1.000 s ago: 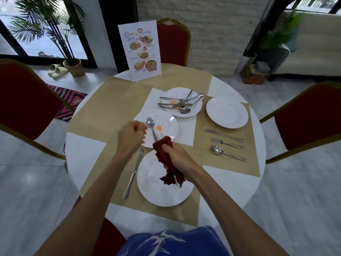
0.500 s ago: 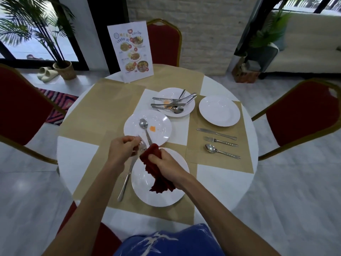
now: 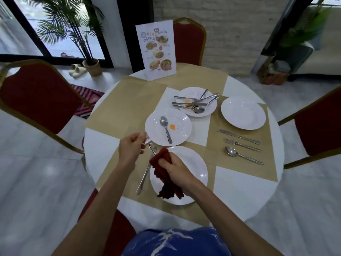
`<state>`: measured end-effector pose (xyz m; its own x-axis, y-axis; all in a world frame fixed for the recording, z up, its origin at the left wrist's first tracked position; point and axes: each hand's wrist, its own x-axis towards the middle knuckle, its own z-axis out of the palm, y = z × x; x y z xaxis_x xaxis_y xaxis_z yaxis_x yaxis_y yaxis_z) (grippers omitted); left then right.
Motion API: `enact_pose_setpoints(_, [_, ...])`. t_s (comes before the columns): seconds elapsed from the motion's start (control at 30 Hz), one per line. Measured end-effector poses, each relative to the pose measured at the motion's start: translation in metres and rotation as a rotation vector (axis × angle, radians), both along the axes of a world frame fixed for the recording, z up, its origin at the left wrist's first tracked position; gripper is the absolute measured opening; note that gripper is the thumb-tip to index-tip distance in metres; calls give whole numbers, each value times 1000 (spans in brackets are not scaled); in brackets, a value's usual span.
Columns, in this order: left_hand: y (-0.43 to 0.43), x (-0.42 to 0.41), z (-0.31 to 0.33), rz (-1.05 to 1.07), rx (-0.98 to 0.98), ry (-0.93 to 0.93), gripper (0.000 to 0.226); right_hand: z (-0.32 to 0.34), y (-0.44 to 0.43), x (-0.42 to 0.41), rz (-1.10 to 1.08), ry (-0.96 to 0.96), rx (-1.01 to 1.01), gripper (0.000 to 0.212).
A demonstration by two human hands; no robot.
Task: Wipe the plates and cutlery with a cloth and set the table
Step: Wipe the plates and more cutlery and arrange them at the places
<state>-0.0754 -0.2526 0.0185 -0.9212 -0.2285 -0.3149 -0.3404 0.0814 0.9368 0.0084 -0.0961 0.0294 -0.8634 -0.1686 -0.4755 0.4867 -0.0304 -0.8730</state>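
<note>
I see my left hand [image 3: 131, 150] pinching a fork [image 3: 150, 145] by its head, while my right hand [image 3: 177, 169] clamps the red cloth [image 3: 163, 172] around its handle, above the near plate [image 3: 191, 174].

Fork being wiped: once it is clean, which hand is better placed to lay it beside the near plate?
Left, probably. The left hand already pinches the fork at one end, over the knife left of the near plate. The right hand is occupied gripping the red cloth.
</note>
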Motion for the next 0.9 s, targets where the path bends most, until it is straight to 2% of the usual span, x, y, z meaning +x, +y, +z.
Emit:
enact_pose_setpoints(0.17, [2, 27, -10, -200, 88, -111, 22, -4, -18, -12, -18, 37, 22, 13])
enact_pose_setpoints(0.23, [-9, 21, -18, -133, 80, -120, 17, -10, -22, -9, 59, 1, 75, 11])
enact_pose_setpoints(0.33, [-29, 3, -29, -48, 44, -127, 11, -21, -21, -4, 156, -67, 146, 20])
enact_pose_setpoints(0.43, [-50, -11, -53, -67, -134, -149, 16, -30, -13, -1, 95, -144, 162, 20])
enact_pose_setpoints(0.57, [-65, -12, -80, -232, -458, -211, 9, -37, -2, -6, 25, -163, 259, 17])
enact_pose_setpoints(0.63, [-63, -11, -88, -319, -556, -230, 17, -37, 1, -10, 23, -170, 272, 20])
enact_pose_setpoints(0.9, [-62, -13, -101, -411, -655, -214, 18, -31, 10, -23, 30, -216, 285, 23])
